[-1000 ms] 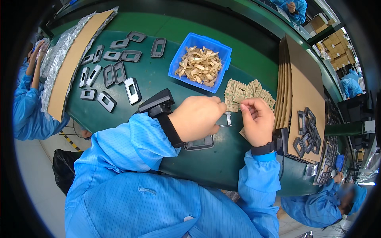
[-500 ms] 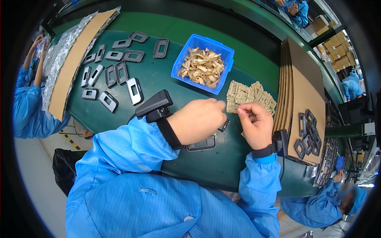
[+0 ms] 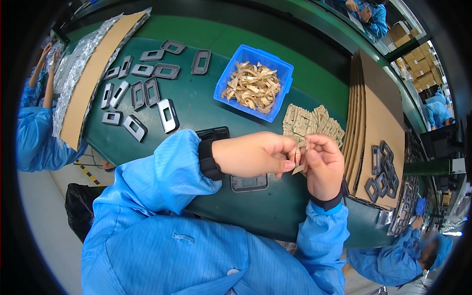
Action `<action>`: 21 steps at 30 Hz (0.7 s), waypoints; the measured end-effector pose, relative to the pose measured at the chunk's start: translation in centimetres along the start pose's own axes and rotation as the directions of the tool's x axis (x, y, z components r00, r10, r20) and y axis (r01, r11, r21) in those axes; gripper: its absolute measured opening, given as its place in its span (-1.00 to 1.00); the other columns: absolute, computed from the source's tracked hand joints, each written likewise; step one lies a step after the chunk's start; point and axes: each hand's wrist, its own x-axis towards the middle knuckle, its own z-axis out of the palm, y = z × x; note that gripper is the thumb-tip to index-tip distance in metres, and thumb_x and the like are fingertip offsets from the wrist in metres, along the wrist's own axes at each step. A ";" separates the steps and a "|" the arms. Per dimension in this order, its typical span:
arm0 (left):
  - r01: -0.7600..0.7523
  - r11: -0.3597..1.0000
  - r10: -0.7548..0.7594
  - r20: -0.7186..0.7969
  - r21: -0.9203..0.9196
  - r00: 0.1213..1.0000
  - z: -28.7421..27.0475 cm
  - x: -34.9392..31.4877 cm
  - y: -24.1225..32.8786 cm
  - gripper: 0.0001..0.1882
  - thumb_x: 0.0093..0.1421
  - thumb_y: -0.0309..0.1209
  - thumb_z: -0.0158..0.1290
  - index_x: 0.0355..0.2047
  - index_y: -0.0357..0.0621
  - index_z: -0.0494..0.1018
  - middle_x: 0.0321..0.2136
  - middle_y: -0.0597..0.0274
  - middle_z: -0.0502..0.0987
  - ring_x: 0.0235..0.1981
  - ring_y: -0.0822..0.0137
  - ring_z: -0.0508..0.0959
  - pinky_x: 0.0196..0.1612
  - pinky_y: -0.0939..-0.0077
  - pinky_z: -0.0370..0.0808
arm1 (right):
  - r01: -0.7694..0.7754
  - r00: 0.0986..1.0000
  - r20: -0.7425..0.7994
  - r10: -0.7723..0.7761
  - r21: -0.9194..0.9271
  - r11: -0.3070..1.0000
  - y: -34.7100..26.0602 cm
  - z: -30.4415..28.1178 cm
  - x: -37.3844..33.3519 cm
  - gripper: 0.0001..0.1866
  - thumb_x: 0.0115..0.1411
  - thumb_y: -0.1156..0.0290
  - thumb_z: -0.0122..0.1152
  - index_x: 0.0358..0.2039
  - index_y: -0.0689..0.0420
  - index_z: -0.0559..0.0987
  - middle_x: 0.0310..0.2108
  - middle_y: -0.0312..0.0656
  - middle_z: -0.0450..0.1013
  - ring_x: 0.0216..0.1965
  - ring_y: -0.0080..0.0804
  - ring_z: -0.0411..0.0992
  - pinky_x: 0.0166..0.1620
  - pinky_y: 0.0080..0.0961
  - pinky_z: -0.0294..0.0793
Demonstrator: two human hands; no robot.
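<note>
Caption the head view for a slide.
Left hand and right hand pinch a tan strip near a blue bin.

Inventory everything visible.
Table: one, green, centre
Frames: about fifteen, grey or silver, table
Bin: one, blue, far side
Curled strips: many, tan, bin
Flat pieces: many, tan, right of bin
Cardboard: several sheets, brown, both sides
Small frames: about seven, black, right cardboard
Wrapping: uncounted, silvery, left
Boxes: several, brown, upper right
Bag: one, black, lower left
Coworkers: four, in blue, edges
Held strip: one, tan, centre
Left hand: one, bare, at strip
Right hand: one, bare, pinching strip
Sleeves: two, blue, below
Wristbands: two, black, above sleeves
</note>
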 end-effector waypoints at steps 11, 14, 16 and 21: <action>-0.150 0.727 0.444 -0.292 0.670 0.847 -0.1 -0.1 0.7 -0.91 0.20 -0.52 0.19 -0.27 -0.21 0.55 -0.36 0.24 0.59 -0.38 0.49 0.57 -0.37 0.64 0.49 | -0.104 0.983 -0.165 0.080 -0.142 0.984 -0.4 1.9 -0.4 -0.86 0.28 0.63 0.16 -0.14 0.33 0.55 -0.29 -0.18 0.57 -0.33 -0.60 0.51 -0.20 -0.68 0.53; -0.124 0.613 0.499 -0.260 0.780 0.827 0.1 0.0 0.5 -0.91 0.19 -0.53 0.16 -0.29 -0.21 0.52 -0.41 0.19 0.55 -0.39 0.32 0.57 -0.36 0.50 0.50 | -0.117 0.979 -0.184 0.082 -0.187 0.975 -0.3 2.1 -0.4 -0.86 0.28 0.63 0.16 -0.15 0.34 0.56 -0.27 -0.16 0.58 -0.31 -0.58 0.53 -0.19 -0.66 0.54; -0.125 0.548 0.533 -0.230 0.827 0.814 0.1 0.1 0.3 -0.92 0.18 -0.54 0.14 -0.30 -0.22 0.49 -0.42 0.17 0.53 -0.38 0.22 0.56 -0.33 0.40 0.49 | -0.111 0.983 -0.169 0.077 -0.203 0.973 0.2 2.0 -0.3 -0.86 0.28 0.64 0.16 -0.16 0.34 0.57 -0.27 -0.16 0.58 -0.30 -0.58 0.53 -0.19 -0.66 0.55; -0.081 0.457 0.530 -0.198 0.885 0.825 0.0 0.6 -0.9 -0.90 0.15 -0.58 0.09 -0.32 -0.23 0.40 -0.40 0.09 0.48 -0.29 -0.01 0.50 -0.21 0.20 0.46 | -0.112 0.985 -0.155 0.075 -0.247 0.963 0.8 1.9 -0.3 -0.86 0.28 0.64 0.16 -0.16 0.35 0.56 -0.25 -0.13 0.58 -0.30 -0.57 0.55 -0.19 -0.66 0.56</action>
